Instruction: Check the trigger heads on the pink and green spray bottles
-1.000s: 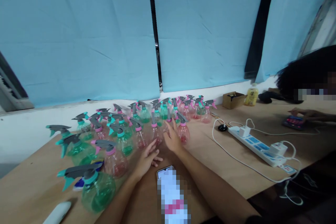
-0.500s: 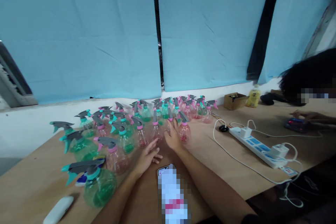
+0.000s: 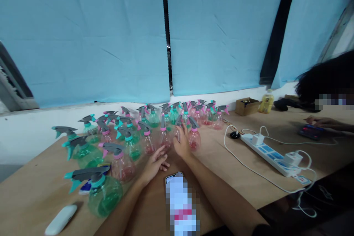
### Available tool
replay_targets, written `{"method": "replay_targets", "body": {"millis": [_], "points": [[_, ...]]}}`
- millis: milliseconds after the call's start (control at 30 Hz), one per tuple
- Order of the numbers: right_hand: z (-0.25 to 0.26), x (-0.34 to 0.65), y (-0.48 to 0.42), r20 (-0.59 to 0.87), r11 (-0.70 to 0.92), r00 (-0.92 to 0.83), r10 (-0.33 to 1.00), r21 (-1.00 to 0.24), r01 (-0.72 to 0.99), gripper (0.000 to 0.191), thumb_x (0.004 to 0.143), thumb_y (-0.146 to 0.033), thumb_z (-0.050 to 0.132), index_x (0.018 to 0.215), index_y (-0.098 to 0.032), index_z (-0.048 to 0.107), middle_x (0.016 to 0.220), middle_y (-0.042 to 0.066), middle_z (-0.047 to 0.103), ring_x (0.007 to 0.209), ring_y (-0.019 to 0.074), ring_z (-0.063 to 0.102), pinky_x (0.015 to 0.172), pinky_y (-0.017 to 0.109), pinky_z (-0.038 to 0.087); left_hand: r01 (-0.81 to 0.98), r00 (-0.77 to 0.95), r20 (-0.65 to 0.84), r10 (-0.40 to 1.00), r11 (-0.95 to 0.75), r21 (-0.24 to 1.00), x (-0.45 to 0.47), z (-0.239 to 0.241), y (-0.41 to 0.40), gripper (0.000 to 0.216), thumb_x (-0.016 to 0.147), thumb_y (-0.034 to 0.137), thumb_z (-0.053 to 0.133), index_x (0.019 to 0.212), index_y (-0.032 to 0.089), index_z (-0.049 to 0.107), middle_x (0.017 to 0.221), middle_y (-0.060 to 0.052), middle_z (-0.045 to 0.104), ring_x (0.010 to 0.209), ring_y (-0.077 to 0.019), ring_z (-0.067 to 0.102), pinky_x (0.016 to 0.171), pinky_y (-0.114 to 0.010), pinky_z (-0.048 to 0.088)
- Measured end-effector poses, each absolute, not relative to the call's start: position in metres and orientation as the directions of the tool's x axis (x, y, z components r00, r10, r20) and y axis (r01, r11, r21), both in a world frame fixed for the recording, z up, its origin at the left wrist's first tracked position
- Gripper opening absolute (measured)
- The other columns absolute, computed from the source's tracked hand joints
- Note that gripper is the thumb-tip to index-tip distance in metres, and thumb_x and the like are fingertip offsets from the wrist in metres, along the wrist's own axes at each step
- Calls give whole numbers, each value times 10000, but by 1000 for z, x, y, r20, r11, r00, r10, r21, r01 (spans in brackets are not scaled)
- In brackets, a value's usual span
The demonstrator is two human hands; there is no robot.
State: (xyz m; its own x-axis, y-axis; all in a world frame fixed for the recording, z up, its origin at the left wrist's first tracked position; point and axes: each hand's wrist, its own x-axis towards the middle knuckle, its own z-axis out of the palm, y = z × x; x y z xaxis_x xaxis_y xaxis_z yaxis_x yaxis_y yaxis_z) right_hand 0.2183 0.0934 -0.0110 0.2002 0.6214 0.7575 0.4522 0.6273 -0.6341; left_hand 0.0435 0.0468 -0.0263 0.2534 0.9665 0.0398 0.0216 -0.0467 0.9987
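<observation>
My right hand [image 3: 181, 143] is closed around a clear pink spray bottle [image 3: 177, 131] with a grey trigger head. Its fingers hide part of the bottle. Just left of it, my left hand [image 3: 155, 164] hovers low over the table with fingers loosely spread and nothing in them. Another pink spray bottle [image 3: 194, 142] stands at the right of my right hand, and a third pink spray bottle [image 3: 165, 140] at its left. Several more pink and green ones spread behind and leftward; a green spray bottle [image 3: 105, 196] is closest to me.
A phone [image 3: 181, 206] lies in front of me, partly pixelated. At the left is a white case [image 3: 61, 219]. A power strip [image 3: 269, 155] with cables, a cardboard box [image 3: 247, 107] and a yellow bottle [image 3: 266, 103] are at the right. Another person's hand [image 3: 322, 121] touches a device there.
My right hand's fingers have closed further around the pink spray bottle, and its head leans slightly. My left hand has barely moved.
</observation>
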Motion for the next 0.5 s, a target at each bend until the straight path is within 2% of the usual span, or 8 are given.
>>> {"method": "replay_targets", "body": {"millis": [267, 400, 500], "points": [[-18, 218, 100, 754, 602, 195, 628, -629, 492, 497, 775, -87, 480, 1237, -236, 584, 1487, 87, 389, 1391, 235, 351, 1146, 431, 267, -2, 252, 22, 967, -22, 1000, 43, -30, 49, 657, 826, 344, 698, 1428, 242, 454, 1517, -228, 364, 699, -153, 719, 553, -255, 561], [-19, 216, 104, 749, 598, 199, 631, -634, 490, 502, 766, -102, 495, 1246, -235, 551, 1425, 98, 439, 1384, 242, 341, 1139, 444, 262, 11, 260, 16, 965, -19, 1000, 43, -30, 50, 650, 837, 339, 691, 1436, 255, 451, 1555, -218, 310, 739, -175, 729, 551, -252, 564], [-16, 216, 105, 770, 618, 216, 600, -618, 486, 418, 771, -106, 491, 1170, -220, 549, 1336, 108, 473, 1323, 244, 390, 1108, 444, 300, 29, 273, 17, 962, -26, 999, 43, -29, 51, 631, 844, 339, 685, 1429, 262, 464, 1563, -201, 306, 765, -181, 730, 545, -241, 563]]}}
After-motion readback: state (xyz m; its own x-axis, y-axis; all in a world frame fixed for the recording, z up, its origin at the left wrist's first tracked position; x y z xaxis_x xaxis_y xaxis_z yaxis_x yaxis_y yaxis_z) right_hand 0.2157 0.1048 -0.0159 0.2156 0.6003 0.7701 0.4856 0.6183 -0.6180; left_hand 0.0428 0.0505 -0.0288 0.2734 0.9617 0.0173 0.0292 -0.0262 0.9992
